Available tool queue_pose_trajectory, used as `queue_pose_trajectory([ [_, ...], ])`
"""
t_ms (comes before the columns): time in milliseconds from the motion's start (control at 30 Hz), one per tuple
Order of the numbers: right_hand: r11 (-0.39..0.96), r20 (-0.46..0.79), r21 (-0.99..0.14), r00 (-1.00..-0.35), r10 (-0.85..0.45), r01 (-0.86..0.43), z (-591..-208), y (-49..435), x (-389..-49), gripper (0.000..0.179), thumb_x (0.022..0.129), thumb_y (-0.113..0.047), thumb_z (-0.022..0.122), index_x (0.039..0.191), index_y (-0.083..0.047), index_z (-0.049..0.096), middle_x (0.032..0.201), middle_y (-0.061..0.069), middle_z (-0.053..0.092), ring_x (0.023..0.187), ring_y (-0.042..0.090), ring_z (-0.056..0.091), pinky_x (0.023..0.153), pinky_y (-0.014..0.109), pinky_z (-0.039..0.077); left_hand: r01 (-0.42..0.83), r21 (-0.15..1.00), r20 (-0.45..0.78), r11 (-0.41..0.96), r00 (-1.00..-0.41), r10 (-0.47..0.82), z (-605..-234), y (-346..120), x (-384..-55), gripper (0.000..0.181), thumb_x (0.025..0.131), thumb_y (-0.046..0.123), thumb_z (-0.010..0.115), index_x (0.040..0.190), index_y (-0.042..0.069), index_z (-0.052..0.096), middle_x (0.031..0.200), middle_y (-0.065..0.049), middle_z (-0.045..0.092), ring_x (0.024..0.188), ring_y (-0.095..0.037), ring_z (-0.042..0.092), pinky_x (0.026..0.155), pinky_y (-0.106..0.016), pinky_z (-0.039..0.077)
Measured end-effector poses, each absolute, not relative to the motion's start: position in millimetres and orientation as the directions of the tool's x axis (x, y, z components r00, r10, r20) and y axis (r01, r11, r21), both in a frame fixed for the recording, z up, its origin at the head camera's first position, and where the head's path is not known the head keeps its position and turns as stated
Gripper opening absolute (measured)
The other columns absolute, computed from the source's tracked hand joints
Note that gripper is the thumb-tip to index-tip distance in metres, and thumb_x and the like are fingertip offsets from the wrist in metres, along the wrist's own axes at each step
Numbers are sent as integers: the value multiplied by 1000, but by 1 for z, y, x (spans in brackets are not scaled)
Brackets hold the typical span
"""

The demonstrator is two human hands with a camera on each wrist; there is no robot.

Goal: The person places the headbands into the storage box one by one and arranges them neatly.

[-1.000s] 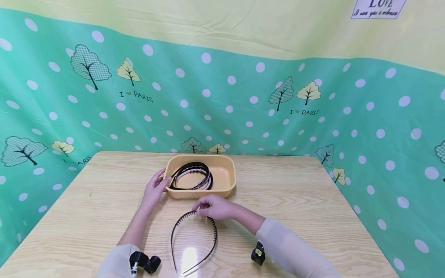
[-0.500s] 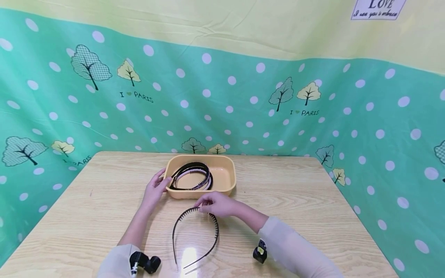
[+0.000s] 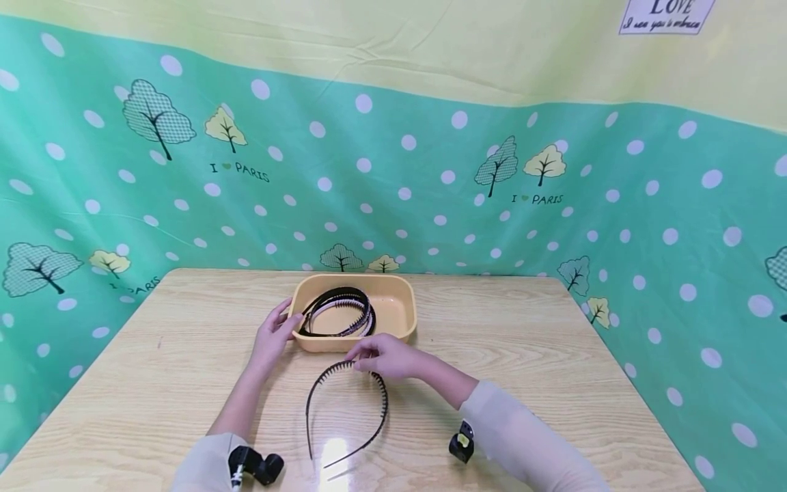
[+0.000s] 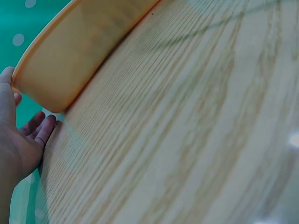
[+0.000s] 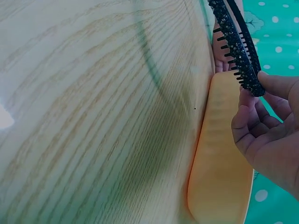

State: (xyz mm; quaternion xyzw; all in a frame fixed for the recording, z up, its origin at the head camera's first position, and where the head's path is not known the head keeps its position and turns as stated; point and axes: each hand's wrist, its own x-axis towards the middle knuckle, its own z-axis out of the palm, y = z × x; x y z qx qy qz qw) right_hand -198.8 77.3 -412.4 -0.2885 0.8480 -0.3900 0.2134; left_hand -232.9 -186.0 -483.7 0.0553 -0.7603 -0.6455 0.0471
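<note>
In the head view my right hand (image 3: 384, 357) pinches a thin black toothed headband (image 3: 386, 403) at the top of its arch, its two ends pointing toward me. Up close in the right wrist view, the headband (image 5: 231, 35) has a speckled, glittery outer face, with thumb and fingertips gripping it. My left hand (image 3: 274, 330) holds the left end of a yellow-orange plastic bin (image 3: 402, 311), thumb over the rim and other fingers along the outside wall. Several headbands (image 3: 335, 295), black and pale purple, lie stacked in the bin's left part.
The bin stands on a light wood-grain table (image 3: 522, 355), near its back edge. Behind and around the table hangs a green and yellow curtain (image 3: 424, 225) with dots and trees. A black wrist camera (image 3: 255, 465) is strapped to each forearm.
My right hand has raised the headband slightly and moved it a little away from me, toward the bin. The left hand has stayed at the bin's end.
</note>
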Motion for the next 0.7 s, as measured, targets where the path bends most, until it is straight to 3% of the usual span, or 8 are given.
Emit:
queue_pose_trajectory([
  [400,515,-111,-792,-752,-649,-328,-411,80,-200,17,88,-17,63,104,-14,68,86,-3,65,74,6,54,66,19,47,-47,989,-29,142,-992,-124,-454,-178,-216,55,95,23,53,145,13,34,129,-26,49,87,0,58,72,-15,51],
  [700,505,-100,-808,-773,-627,-305,-408,84,-202,18,88,-15,64,105,-13,68,89,0,64,78,9,54,68,21,47,-45,988,-28,145,-993,-119,-452,-177,-214,55,95,24,53,145,13,34,130,-26,48,86,2,56,72,-14,50],
])
